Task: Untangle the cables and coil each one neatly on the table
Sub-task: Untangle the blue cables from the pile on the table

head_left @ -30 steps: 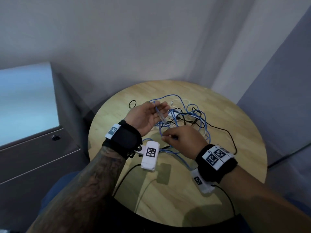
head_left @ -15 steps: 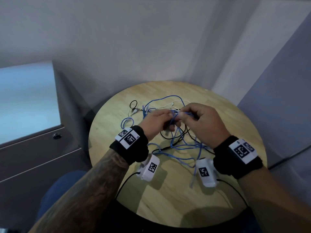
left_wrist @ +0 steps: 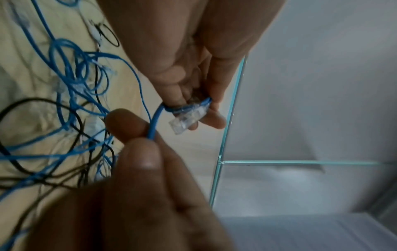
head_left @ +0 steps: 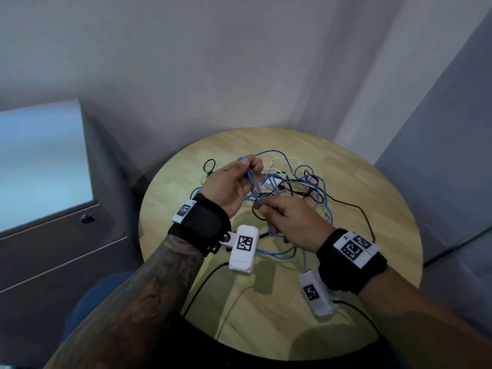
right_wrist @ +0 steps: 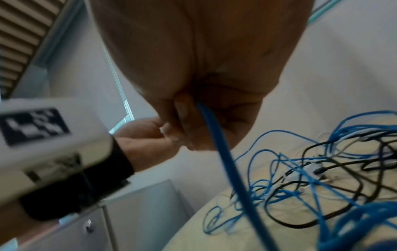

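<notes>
A tangle of blue cable [head_left: 320, 187], black cable [head_left: 354, 206] and thin white cable [head_left: 282, 159] lies on the round wooden table [head_left: 372, 249]. My left hand [head_left: 247, 169] is raised over the tangle's left side. It holds the blue cable's end, with the clear plug [head_left: 257, 183] across its fingers [left_wrist: 214, 118]. My right hand [head_left: 266, 209] is just below and pinches the same blue cable [left_wrist: 153, 125] a short way from the plug [left_wrist: 187, 118]. From that pinch [right_wrist: 189, 132] the blue cable [right_wrist: 225, 161] runs down to the pile.
A small black loop [head_left: 209, 165] lies apart at the tangle's left. A grey cabinet [head_left: 53, 235] stands close to the table's left. Walls close in behind and on the right. Black leads [head_left: 202, 286] from the wrist cameras cross the table's near edge.
Half a second ago both hands met above the tangle. They have since parted: the left turned up with the plug end, and the right drew back toward me along the blue cable.
</notes>
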Tool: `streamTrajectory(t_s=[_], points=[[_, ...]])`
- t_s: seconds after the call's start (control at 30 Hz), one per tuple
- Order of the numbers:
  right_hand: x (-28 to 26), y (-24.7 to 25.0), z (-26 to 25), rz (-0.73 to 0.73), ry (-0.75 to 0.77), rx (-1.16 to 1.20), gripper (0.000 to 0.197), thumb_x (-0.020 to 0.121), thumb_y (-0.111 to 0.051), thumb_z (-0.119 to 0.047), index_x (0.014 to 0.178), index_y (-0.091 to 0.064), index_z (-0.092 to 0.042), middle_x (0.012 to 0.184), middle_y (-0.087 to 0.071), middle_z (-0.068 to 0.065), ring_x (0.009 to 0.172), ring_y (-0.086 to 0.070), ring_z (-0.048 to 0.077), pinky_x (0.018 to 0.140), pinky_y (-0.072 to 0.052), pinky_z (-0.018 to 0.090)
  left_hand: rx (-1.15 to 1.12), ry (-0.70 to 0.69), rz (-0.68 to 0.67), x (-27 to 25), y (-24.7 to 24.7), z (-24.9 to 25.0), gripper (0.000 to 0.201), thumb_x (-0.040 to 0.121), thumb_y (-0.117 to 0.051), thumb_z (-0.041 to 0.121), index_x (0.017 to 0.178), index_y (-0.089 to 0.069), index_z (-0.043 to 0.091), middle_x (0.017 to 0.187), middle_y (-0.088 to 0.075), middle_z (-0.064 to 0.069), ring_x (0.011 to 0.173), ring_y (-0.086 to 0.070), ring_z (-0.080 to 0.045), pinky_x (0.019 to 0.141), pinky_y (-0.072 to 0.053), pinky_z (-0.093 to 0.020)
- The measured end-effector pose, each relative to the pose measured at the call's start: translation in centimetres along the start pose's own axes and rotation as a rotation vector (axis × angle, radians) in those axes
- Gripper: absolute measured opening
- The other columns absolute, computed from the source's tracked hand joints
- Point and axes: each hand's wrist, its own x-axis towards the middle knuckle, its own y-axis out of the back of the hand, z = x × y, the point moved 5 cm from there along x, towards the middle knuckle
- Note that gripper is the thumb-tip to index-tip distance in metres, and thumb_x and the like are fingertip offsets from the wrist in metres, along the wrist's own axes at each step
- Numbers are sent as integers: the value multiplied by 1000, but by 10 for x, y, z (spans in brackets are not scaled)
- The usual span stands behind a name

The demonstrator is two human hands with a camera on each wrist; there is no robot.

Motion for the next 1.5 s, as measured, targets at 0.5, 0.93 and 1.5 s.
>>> streamTrajectory(t_s=[0.5, 0.93, 1.5], points=[[4, 73, 1, 534, 79, 219, 12, 92, -70, -18, 81, -73, -15, 73, -70, -3, 65, -59, 0, 65, -46, 13, 398, 271, -314, -22, -36, -24, 22, 95, -41, 13, 89, -59, 1, 72, -51, -9, 59, -45, -17, 68, -45, -32], [2, -3, 3, -78, -72, 180, 16, 102, -53, -18, 107, -66, -10, 57, -56, 0, 49, -47, 16, 50, -44, 28, -69, -41, 68, -2, 4, 11, 23, 102, -35, 6, 100, -58, 1, 89, -61, -10, 75, -65, -14, 85, -55, -29], [-3, 78, 5, 480, 230, -373, 21, 89, -61, -42, 96, -76, -29, 78, -66, -13, 72, -60, 10, 77, -49, 40, 688, 187, -220, -19, -24, -16, 41, 104, -39, 25, 66, -47, 12, 51, -41, 4, 44, -35, -11, 51, -41, -23]])
